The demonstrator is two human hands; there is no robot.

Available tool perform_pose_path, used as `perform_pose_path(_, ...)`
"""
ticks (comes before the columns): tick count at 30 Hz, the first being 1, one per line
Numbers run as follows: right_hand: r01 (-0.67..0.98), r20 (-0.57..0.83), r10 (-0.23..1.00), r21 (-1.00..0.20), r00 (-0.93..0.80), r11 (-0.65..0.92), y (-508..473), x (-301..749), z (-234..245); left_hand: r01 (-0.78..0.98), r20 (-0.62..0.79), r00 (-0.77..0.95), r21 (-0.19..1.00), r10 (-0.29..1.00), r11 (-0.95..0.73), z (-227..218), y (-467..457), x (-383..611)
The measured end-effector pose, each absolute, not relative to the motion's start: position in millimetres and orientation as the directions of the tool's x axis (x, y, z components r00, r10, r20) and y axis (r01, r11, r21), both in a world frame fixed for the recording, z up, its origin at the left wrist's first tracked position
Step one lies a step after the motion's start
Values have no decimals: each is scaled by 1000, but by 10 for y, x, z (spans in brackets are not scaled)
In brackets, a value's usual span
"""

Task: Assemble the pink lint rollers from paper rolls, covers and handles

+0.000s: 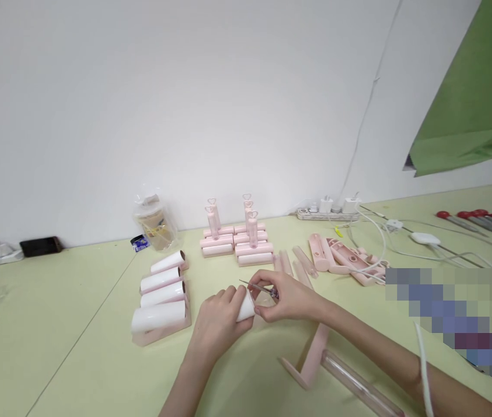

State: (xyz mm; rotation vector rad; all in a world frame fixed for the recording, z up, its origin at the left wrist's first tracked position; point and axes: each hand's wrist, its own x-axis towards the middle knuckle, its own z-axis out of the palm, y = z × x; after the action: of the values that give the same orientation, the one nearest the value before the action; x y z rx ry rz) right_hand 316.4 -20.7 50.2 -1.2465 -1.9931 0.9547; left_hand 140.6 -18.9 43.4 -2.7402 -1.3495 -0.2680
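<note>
My left hand (pixel 224 315) is closed around a white lint-roller roll (pixel 246 307). My right hand (pixel 287 298) meets the roll's right end, its fingertips pinching at the rim. Out of that same hand sticks a slim pointed metal tool (pixel 254 284) with a dark patterned handle; its exact kind is unclear. Below my right forearm lie a pink L-shaped plastic piece (pixel 311 362) and a clear pinkish tube (pixel 354 379). White rolls in pink holders (pixel 159 315) are lined up to the left of my hands.
Pink roller assemblies (pixel 254 250), some with upright heart-topped handles, stand by the wall. Clear tubes (pixel 304 260) and pink shells (pixel 330 255) lie to the right, near a power strip (pixel 326 214) and loose white cables (pixel 380 231). A bagged cup (pixel 154 223) and phone (pixel 41 246) are at left.
</note>
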Motion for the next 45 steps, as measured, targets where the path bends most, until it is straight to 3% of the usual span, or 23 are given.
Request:
perform_pose_path(10,525,147,924,-786,-354,326,-223,3117,442,784,197,614,-34,765,-620,402,-178,1421)
perform_pose_path(13,514,142,924,-796,-356,320,-200,3152,431,790,184,602,3,777,-613,423,-157,1399)
perform_pose_path(19,497,153,937,-814,-315,300,-99,3269,370,836,256,402,288,879,-466,461,-72,1243)
perform_pose_path(24,413,273,929,-838,-248,357,-71,3292,444,676,336,265,604,904,-423,438,-96,1290)
perform_pose_path(27,288,383,908,-862,-172,418,-128,3300,594,598,327,292,671,899,-438,427,-143,1398)
perform_pose_path(31,-23,574,819,-819,-14,574,-249,3255,741,495,315,354,736,881,-462,410,-187,1512)
perform_pose_path(33,-42,596,803,-803,0,595,-279,3211,743,444,314,374,766,873,-465,393,-189,1542)
perform_pose_path(36,89,572,815,-811,-93,579,-254,3156,648,351,333,348,821,876,-451,356,-154,1576)
perform_pose_path(42,213,277,906,-911,-320,353,-143,3102,320,45,407,190,905,893,-423,289,2,1658)
perform_pose_path(45,289,229,890,-889,-393,356,-125,3061,212,-75,439,107,898,892,-433,322,18,1664)
